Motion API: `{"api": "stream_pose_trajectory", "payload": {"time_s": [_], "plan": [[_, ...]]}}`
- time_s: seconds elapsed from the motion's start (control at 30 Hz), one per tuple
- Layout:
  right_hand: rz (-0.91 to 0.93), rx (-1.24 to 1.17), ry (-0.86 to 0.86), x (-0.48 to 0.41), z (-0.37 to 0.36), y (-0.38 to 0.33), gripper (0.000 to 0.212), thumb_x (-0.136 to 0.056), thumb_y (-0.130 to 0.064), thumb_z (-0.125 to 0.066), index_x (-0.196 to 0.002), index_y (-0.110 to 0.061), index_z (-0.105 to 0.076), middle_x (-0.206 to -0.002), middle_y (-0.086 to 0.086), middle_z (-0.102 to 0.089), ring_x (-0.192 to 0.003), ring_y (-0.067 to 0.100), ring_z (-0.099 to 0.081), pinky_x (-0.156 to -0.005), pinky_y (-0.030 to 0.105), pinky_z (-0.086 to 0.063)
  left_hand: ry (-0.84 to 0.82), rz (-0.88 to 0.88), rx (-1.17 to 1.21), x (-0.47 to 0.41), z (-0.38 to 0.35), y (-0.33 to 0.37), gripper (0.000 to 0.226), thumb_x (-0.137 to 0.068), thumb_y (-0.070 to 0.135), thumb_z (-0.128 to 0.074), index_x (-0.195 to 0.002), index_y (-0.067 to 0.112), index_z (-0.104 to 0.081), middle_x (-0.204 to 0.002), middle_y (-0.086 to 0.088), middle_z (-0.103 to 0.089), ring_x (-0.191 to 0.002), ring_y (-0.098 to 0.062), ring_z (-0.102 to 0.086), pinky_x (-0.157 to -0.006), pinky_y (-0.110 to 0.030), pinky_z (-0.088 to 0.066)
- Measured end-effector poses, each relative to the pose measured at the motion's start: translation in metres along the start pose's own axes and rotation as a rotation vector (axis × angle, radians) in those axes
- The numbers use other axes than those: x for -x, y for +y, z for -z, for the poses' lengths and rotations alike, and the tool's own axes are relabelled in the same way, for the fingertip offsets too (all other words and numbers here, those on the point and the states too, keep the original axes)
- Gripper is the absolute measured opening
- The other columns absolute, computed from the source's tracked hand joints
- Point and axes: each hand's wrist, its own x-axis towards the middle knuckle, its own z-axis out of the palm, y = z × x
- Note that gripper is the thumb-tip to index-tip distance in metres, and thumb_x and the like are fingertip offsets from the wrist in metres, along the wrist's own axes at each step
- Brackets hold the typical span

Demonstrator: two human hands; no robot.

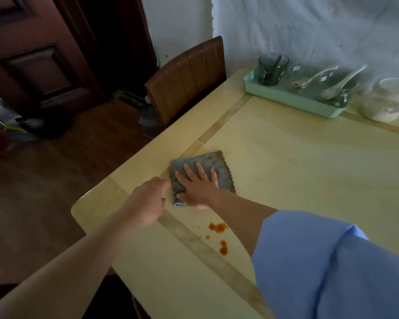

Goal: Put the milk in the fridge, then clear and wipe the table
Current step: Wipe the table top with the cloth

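A folded grey cloth (217,168) lies on the pale yellow table (297,171) near its left edge. My right hand (197,186) presses flat on the cloth with straight, spread fingers, and its thumb lies at the cloth's near corner. My left hand (148,203) hovers just left of the cloth with fingertips at its left edge; whether they touch it is unclear. Orange-brown sauce spots (218,227) stain the table close in front of the cloth, under my right forearm. No milk or fridge is in view.
A mint green tray (283,96) at the table's far edge holds a dark glass cup (272,67), clear bowls and white spoons. A white lidded container (387,102) stands to its right. A brown chair (187,77) is tucked in at the far left corner, beside a dark door.
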Motion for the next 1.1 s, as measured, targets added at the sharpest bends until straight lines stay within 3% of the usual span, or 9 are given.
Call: {"api": "stream_pose_trajectory", "payload": {"time_s": [0.13, 0.3, 0.4, 0.67, 0.8, 0.93, 1.1], "plan": [[0.058, 0.033, 0.009, 0.027, -0.014, 0.006, 0.065, -0.097, -0.052, -0.028, -0.151, -0.036, 0.005, -0.159, -0.011, 0.018, -0.146, 0.023, 0.021, -0.115, 0.053, 0.013, -0.047, 0.012, 0.015, 0.011, -0.005, -0.002, 0.044, -0.093, 0.019, -0.053, -0.135, 0.016, -0.043, -0.135, -0.007, -0.048, -0.122, -0.027, -0.051, -0.100, -0.040, -0.043], [-0.107, -0.053, 0.001, 0.042, -0.010, 0.023, 0.070, -0.095, -0.057, -0.029, -0.150, -0.038, 0.009, -0.158, -0.009, 0.022, -0.145, 0.020, 0.023, -0.116, 0.052, 0.013, -0.042, -0.043, 0.084, 0.021, -0.003, 0.003, 0.047, -0.093, 0.017, -0.053, -0.139, 0.017, -0.040, -0.139, -0.004, -0.047, -0.126, -0.021, -0.048, -0.098, -0.030, -0.042], [-0.181, -0.096, 0.013, 0.024, -0.007, 0.007, 0.070, -0.095, -0.057, -0.028, -0.149, -0.037, 0.010, -0.157, -0.009, 0.025, -0.144, 0.023, 0.027, -0.114, 0.055, 0.015, -0.026, -0.045, 0.115, 0.023, -0.004, -0.007, 0.047, -0.093, 0.017, -0.053, -0.139, 0.018, -0.040, -0.140, -0.002, -0.046, -0.126, -0.020, -0.049, -0.099, -0.032, -0.042], [-0.011, -0.045, 0.024, -0.019, -0.014, -0.072, 0.068, -0.096, -0.054, -0.028, -0.150, -0.034, 0.008, -0.158, -0.006, 0.022, -0.143, 0.027, 0.028, -0.111, 0.056, 0.018, -0.021, 0.019, 0.069, 0.027, -0.016, -0.061, 0.043, -0.091, 0.018, -0.056, -0.132, 0.015, -0.044, -0.129, -0.004, -0.049, -0.112, -0.020, -0.053, -0.087, -0.029, -0.042], [0.060, -0.026, 0.019, -0.014, -0.016, -0.071, 0.066, -0.097, -0.052, -0.028, -0.151, -0.034, 0.006, -0.159, -0.008, 0.019, -0.145, 0.024, 0.025, -0.113, 0.054, 0.017, 0.038, 0.026, 0.079, 0.027, -0.017, -0.073, 0.039, -0.091, 0.016, -0.056, -0.128, 0.016, -0.047, -0.124, -0.002, -0.051, -0.109, -0.018, -0.053, -0.086, -0.028, -0.043], [-0.014, -0.030, 0.032, 0.003, -0.022, -0.054, 0.069, -0.095, -0.055, -0.029, -0.150, -0.035, 0.008, -0.159, -0.006, 0.019, -0.145, 0.024, 0.024, -0.114, 0.054, 0.015, 0.065, -0.031, 0.102, 0.025, -0.015, -0.064, 0.040, -0.091, 0.016, -0.054, -0.130, 0.017, -0.046, -0.127, 0.000, -0.050, -0.112, -0.017, -0.053, -0.087, -0.026, -0.043], [-0.131, -0.094, 0.028, -0.015, -0.013, -0.082, 0.073, -0.095, -0.055, -0.031, -0.150, -0.034, 0.012, -0.157, -0.006, 0.026, -0.142, 0.027, 0.030, -0.112, 0.058, 0.016, 0.119, -0.060, 0.098, 0.026, 0.000, -0.075, 0.040, -0.093, 0.015, -0.052, -0.132, 0.018, -0.045, -0.129, 0.000, -0.049, -0.113, -0.016, -0.053, -0.085, -0.024, -0.041]]}}
